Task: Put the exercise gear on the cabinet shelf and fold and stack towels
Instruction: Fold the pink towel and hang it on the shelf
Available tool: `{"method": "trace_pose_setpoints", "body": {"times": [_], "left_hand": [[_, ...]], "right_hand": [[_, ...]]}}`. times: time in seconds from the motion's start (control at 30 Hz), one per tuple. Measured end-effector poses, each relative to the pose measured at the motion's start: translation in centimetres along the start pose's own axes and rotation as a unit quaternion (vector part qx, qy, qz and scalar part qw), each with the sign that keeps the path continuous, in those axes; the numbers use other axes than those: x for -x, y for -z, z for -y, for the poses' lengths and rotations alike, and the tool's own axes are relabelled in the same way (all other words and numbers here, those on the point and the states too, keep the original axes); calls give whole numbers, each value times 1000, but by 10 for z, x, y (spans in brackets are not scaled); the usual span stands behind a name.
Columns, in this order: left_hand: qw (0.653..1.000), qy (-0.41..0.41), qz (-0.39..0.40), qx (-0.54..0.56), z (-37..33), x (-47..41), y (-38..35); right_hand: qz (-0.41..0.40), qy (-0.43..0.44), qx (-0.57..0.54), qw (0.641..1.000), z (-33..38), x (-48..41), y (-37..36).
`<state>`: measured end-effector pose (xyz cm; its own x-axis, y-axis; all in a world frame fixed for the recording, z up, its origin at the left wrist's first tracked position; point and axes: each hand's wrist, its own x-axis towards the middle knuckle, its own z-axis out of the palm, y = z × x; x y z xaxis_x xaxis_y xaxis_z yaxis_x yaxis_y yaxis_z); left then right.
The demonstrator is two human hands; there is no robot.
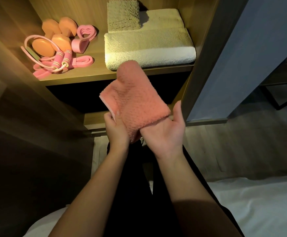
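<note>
A: Where is the pink towel (136,103) sitting?
B: It is being held folded in the air, just in front of the cabinet shelf (91,74).
A: How are the hands holding it?
B: The left hand (116,130) is pinching its lower left edge. The right hand (166,132) is lying flat, palm up, beneath it.
A: And the gear?
B: The dumbbells (54,40), jump rope (60,60) and resistance bands (83,38) are lying at the shelf's left, and a beige towel (123,16) is resting on the white towel (149,48) at its right.
</note>
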<state>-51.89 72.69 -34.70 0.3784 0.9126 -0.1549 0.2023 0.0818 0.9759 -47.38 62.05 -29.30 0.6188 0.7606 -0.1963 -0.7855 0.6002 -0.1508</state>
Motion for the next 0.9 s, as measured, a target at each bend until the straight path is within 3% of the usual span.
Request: {"method": "trace_pose_setpoints", "body": {"times": [0.1,0.2,0.23,0.3,0.33,0.37,0.4,0.43,0.5,0.57,0.67,0.9], "left_hand": [[1000,-8,-12,-5,-1,1,3],[1000,-18,-8,7,-2,6,-1],[1000,-26,-8,8,-4,8,-2],[999,-47,-14,10,-8,9,-6],[998,-57,-17,9,-10,10,-7],[998,-68,-17,6,-10,11,-6],[997,-79,-14,2,-10,12,-6],[996,-88,-11,-3,-9,13,-5],[995,-95,-8,-10,-6,15,-4],[996,-89,-9,-11,-5,16,-4],[996,-90,-8,-7,-4,17,-3],[990,-137,-30,-10,-14,15,8]], "right_hand": [[-10,33,43,998,5,-5,-2],[-25,96,183,978,3,-10,1],[-24,114,276,954,2,-11,6],[-12,147,498,855,3,-9,8],[-6,150,564,812,4,-8,11],[-8,149,586,797,6,-9,13],[-14,151,569,808,7,-9,12],[-29,150,506,849,9,-10,10],[-39,119,278,952,11,-12,5],[-10,95,99,990,11,-11,3],[20,63,24,998,16,-5,4],[-10,69,205,976,20,-12,12]]}}
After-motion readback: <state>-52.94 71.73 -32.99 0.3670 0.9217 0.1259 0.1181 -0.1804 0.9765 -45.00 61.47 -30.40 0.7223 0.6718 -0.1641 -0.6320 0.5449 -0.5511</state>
